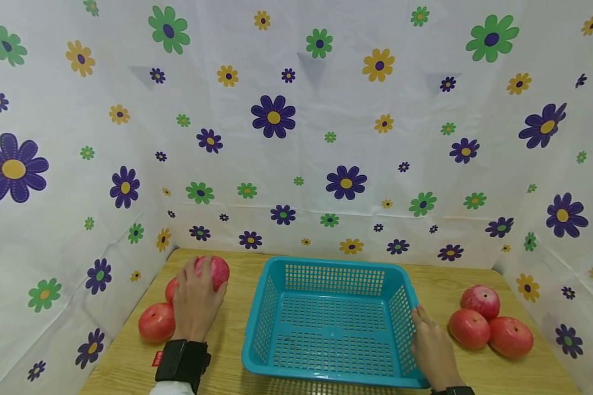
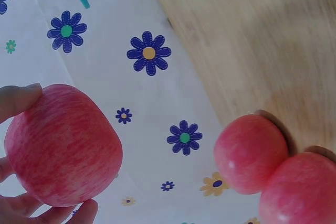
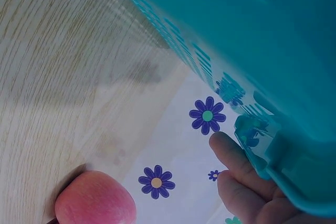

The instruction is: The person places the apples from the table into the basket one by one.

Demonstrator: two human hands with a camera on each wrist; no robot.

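Note:
My left hand [image 1: 196,302] holds a red apple [image 1: 219,271] left of the basket. In the left wrist view, thumb and fingers spread around this streaked apple [image 2: 63,145], which is off the table. Two more apples [image 1: 157,322] sit below and beside that hand, one partly hidden by it. A blue-green plastic basket [image 1: 331,318] with slotted sides stands mid-table with nothing in it. At its right side, my right hand [image 1: 434,346] grips the rim; in the right wrist view, fingers [image 3: 239,158] reach under the rim [image 3: 286,190] from outside. The thumb is hidden there.
Three apples [image 1: 469,328] cluster on the table right of my right hand. A small red tag [image 1: 157,359] shows beside the left wristband. Flower-printed white cloth [image 1: 296,153] walls in the back and both sides of the wooden table [image 1: 232,329].

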